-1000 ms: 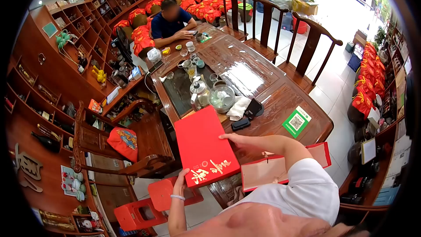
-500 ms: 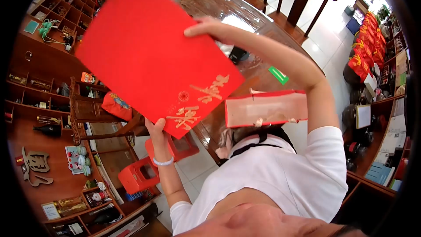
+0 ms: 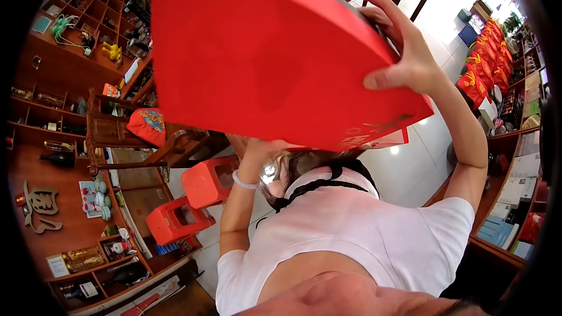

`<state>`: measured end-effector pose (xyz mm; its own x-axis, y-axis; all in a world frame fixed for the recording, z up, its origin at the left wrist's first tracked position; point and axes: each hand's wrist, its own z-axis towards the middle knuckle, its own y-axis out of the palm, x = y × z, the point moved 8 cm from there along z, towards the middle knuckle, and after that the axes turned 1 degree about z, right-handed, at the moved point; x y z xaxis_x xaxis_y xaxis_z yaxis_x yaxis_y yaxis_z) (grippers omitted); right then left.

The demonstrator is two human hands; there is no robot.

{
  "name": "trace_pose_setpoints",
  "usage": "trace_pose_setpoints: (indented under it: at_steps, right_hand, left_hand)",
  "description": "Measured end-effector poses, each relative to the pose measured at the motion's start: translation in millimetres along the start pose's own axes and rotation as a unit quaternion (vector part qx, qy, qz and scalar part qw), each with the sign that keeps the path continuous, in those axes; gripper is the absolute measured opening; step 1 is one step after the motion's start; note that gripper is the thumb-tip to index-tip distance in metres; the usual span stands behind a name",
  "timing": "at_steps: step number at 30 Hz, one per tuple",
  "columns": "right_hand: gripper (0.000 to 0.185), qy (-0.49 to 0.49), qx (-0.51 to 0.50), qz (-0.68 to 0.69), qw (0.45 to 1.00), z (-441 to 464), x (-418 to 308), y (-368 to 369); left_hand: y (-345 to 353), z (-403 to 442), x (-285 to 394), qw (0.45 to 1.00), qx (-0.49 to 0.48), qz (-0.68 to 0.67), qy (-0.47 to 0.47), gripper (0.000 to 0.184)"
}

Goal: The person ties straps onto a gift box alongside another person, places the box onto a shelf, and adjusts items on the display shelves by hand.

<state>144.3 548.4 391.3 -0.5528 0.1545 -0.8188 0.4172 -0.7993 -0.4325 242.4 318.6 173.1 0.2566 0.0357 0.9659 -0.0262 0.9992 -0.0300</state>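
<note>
"Above our lap, where is the red box (image 3: 263, 64) now?"

"We hold it in the air, close before us. It tilts more steeply than a moment ago, and its long upper side has come into view. For us this means that the broad face looks curved and the gold characters (image 3: 374, 131) are squeezed near the lower right edge."

"And how is our grip?"

"Our right hand (image 3: 410, 61) is clamped on the right part of the box, the thumb pressed on the face and the other fingers spread over the upper edge. Our left hand (image 3: 264, 149), with a pale bracelet (image 3: 243, 182) at the wrist, touches the lower edge. Its fingers are mostly hidden, so we cannot tell how firmly they close."

"What do we notice about the materials?"

"The box is smooth and matt, with straight, stiff edges, perhaps of covered cardboard. Below it, to the left, we see two red stools (image 3: 202, 184), which look like moulded plastic with rounded corners. Beside them stands a carved chair (image 3: 111, 131) of dark polished wood, bearing a soft red cushion (image 3: 146, 127). The floor tiles (image 3: 404, 178) are pale and glossy."
</note>
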Motion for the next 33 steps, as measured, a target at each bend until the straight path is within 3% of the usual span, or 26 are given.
trace_pose_setpoints:
  at_steps: [2, 5, 7, 10, 11, 12, 16, 19, 21, 25, 27, 31, 33]
  right_hand:
    - [0.093, -0.023, -0.003, -0.028, 0.999, -19, -4, -6]
    - [0.087, -0.052, -0.003, -0.073, 0.996, -41, -12, -10]
    - [0.087, -0.042, -0.006, -0.128, 0.991, -53, -8, -12]
    - [0.084, -0.063, 0.001, -0.144, 0.988, -64, -5, -13]
    - [0.084, -0.080, 0.005, -0.166, 0.983, -67, -7, -12]
    - [0.083, -0.085, 0.008, -0.176, 0.981, -69, -9, -13]
    - [0.082, -0.062, -0.004, -0.130, 0.990, -70, -10, -14]
    - [0.083, -0.065, -0.013, -0.129, 0.989, -68, -16, -14]
    - [0.083, -0.053, -0.018, -0.114, 0.992, -69, -15, -12]
    - [0.082, -0.042, -0.037, -0.134, 0.989, -71, -9, -5]
    - [0.082, -0.048, -0.047, -0.145, 0.987, -70, -8, -3]
    - [0.085, -0.009, -0.087, -0.163, 0.983, -71, 7, -1]
    - [0.088, 0.019, -0.110, -0.178, 0.978, -71, 18, 3]
  left_hand:
    - [3, -1, -22, 0.949, -0.041, -0.280, -0.140, 0.069]
    - [4, 4, -22, 0.960, -0.037, -0.269, -0.074, 0.068]
    - [11, 5, -11, 0.965, -0.017, -0.248, -0.081, 0.068]
    - [14, -2, -21, 0.978, 0.006, -0.165, -0.127, 0.052]
    - [15, -10, -40, 0.992, -0.060, 0.029, -0.103, 0.045]
    - [23, -13, -39, 0.964, -0.123, 0.221, -0.077, 0.039]
    - [57, -28, -41, 0.945, -0.122, 0.271, -0.134, 0.032]
    - [78, -29, -39, 0.942, -0.143, 0.288, -0.092, 0.036]
    - [78, -32, -42, 0.928, -0.113, 0.352, -0.047, 0.037]
    - [76, -40, -50, 0.926, -0.098, 0.364, -0.025, 0.037]
    - [73, -42, -42, 0.931, -0.051, 0.359, 0.032, 0.035]
    - [69, -48, -48, 0.928, -0.027, 0.371, 0.015, 0.029]
    - [75, -50, -56, 0.916, -0.095, 0.389, 0.008, 0.022]
